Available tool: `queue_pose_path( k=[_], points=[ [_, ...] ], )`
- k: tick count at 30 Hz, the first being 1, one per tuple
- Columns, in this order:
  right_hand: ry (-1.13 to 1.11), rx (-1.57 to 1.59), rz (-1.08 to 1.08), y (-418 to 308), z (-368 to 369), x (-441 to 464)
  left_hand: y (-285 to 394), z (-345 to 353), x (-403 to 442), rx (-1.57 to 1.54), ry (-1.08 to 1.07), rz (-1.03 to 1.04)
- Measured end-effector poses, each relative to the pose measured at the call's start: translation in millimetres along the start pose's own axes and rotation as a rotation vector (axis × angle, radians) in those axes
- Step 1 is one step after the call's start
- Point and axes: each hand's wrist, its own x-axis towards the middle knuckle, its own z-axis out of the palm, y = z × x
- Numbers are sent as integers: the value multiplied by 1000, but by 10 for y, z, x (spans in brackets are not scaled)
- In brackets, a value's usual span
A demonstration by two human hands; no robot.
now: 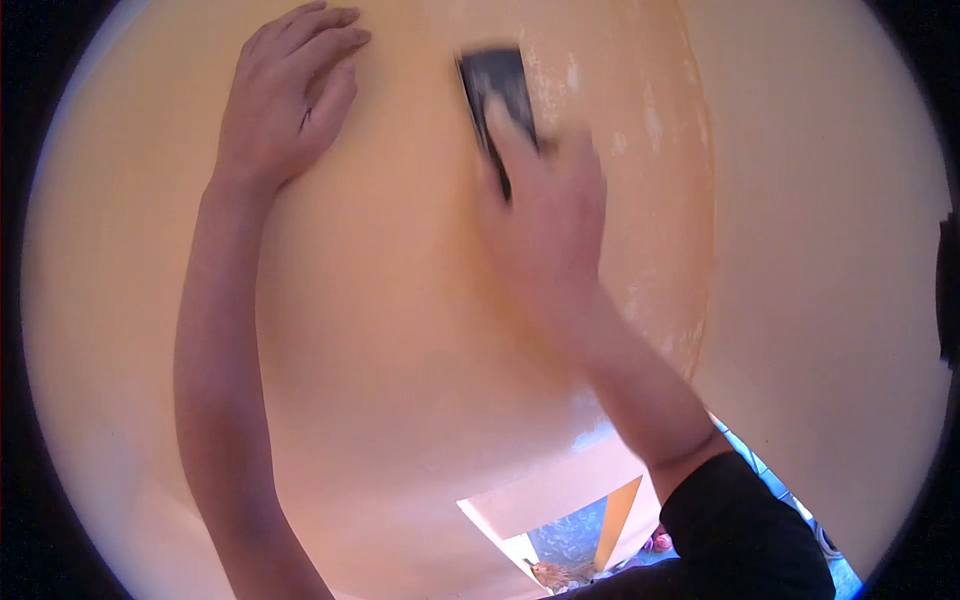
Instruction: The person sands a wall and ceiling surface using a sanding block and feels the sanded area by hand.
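Note:
A black, flat rectangular hand tool (pixel 499 75) is gripped in my right hand (pixel 548 205), one finger laid along its face. Its far end lies against or very near the orange-tan wall (pixel 380 260); motion blurs the hand and tool, so I cannot tell its exact kind. Up at the left, my left hand (pixel 290 95) rests on the wall with nothing in it, fingers loosely bent and slightly apart. Pale, whitish scuffed patches (pixel 572 75) mark the surface just right of the tool.
A curved darker edge line (pixel 708 200) runs down the surface at the right, with paler wall beyond. Far below, a doorway-like opening (pixel 570 535) shows a grey-blue floor and some clutter. A dark object (pixel 947 290) sits at the right rim.

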Motion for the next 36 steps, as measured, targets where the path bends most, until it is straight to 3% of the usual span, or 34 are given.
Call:
queue_pose_path(
  k=[3, 6, 8, 10, 13, 16, 21, 27, 30, 36],
  points=[
    [15, 31, -28, -14, -15, 20, -16, -32, 15, 28, 21, 8],
    [88, 11, -78, -85, 297, 635, -11, 24, 0, 11, 2, -16],
    [120, 29, -74, -44, 247, 401, -14, 8, -8, 26, 1, -16],
    [-110, 19, 12, 33, -24, -82, -20, 21, 15, 26, 3, -20],
    [24, 22, -71, 54, 27, -67, 26, 25, -9, 34, 19, -43],
    [150, -7, -103, -65, 314, 665, 3, 53, 19, 32, 28, -36],
    [58, 5, -43, -1, 98, 68, -56, 125, -12, 16, 36, 9],
    [140, -46, -104, -78, 539, 761, -9, 6, -17, 24, -1, -10],
    [29, 4, -36, -41, 219, 140, -51, 87, -87, 5, -5, -19],
    [169, 10, -116, -107, 530, 872, -55, 98, -34, -22, 34, -51]
  ],
)
